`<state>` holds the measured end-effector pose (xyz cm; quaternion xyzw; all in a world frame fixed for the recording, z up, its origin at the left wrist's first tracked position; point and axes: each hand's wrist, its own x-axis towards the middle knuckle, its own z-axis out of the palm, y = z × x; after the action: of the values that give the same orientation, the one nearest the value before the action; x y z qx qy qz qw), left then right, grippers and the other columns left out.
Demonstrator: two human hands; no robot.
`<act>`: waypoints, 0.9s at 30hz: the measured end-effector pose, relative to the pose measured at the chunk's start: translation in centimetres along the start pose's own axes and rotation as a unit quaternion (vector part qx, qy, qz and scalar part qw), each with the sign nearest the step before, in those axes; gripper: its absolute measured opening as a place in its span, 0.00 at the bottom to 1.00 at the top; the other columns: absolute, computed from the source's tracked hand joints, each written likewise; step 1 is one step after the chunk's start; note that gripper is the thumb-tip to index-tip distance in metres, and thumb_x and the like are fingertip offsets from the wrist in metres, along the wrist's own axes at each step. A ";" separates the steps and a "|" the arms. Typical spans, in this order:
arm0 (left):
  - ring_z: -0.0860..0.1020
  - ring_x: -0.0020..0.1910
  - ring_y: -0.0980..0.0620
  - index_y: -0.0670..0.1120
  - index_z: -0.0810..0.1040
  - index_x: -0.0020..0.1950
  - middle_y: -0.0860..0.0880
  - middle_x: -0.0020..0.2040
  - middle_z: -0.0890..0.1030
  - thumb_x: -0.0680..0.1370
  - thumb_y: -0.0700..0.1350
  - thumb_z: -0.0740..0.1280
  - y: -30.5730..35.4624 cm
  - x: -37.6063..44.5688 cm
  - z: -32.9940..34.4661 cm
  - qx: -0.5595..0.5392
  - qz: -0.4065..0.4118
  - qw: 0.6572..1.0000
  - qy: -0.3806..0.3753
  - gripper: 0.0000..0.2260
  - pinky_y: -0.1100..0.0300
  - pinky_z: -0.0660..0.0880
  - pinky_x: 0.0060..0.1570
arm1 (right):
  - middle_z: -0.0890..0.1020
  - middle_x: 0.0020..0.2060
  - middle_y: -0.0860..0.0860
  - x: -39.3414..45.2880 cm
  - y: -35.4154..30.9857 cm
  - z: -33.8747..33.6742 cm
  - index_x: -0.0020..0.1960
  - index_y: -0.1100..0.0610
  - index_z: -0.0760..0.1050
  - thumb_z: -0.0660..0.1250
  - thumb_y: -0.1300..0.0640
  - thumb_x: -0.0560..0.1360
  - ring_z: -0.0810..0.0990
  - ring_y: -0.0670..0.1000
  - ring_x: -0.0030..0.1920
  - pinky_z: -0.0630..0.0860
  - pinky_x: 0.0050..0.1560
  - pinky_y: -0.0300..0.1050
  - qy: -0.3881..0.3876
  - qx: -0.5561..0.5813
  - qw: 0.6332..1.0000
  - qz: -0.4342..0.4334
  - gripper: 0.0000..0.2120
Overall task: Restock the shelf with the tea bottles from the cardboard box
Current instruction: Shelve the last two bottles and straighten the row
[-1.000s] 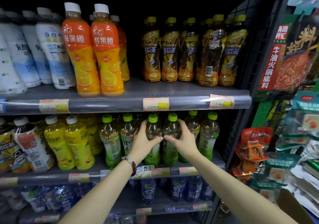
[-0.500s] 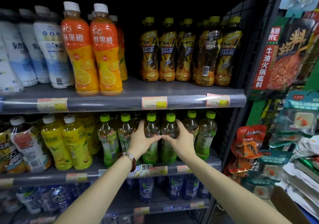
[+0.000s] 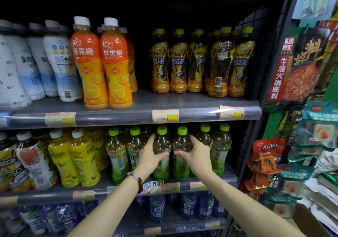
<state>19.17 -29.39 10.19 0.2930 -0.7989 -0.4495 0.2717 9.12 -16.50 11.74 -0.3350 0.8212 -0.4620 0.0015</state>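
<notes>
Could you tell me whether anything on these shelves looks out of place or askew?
On the top shelf, one iced black tea bottle is turned backwards, barcode facing out, while its neighbours face label-forward. Nothing looks spilled or damaged.

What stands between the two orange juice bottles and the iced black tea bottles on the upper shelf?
Nothing at the front: the head view shows bare grey upper shelf between the orange juice bottles and the iced black tea bottles.

At 9 o'clock the white bottles (image 3: 11,76) are cut by the edge. Price tags (image 3: 165,115) print too small to read. Lowest shelf bottles (image 3: 54,220) blur.
</notes>
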 end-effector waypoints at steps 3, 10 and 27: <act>0.68 0.70 0.49 0.53 0.56 0.75 0.50 0.72 0.69 0.72 0.41 0.72 0.6 0.3 0.0 -0.016 -0.007 1.000 -0.020 0.38 0.48 0.67 0.69 | 0.85 0.45 0.51 0.3 0.4 0.1 0.64 0.54 0.71 0.77 0.45 0.64 0.83 0.49 0.43 0.78 0.45 0.40 0.002 -0.036 0.999 -0.019 0.33; 0.77 0.59 0.43 0.48 0.66 0.68 0.45 0.59 0.79 0.72 0.43 0.71 2.2 1.3 -0.2 0.079 -0.015 0.996 -0.025 0.27 0.55 0.73 0.58 | 0.85 0.47 0.51 1.1 0.2 -0.2 0.56 0.53 0.73 0.75 0.41 0.64 0.83 0.54 0.48 0.80 0.49 0.51 -0.012 -0.128 0.991 -0.046 0.27; 0.78 0.58 0.47 0.44 0.79 0.58 0.46 0.56 0.82 0.70 0.52 0.74 3.2 1.6 0.4 -0.007 0.009 0.993 0.120 0.20 0.57 0.73 0.57 | 0.81 0.53 0.55 2.7 -1.4 -0.9 0.61 0.60 0.71 0.72 0.47 0.71 0.79 0.53 0.52 0.73 0.49 0.40 0.044 -0.003 0.998 -0.055 0.25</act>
<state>17.07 -28.95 13.13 0.3354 -0.7603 -0.4140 0.3715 7.54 -17.75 14.13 -0.3594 0.8020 -0.4733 -0.0608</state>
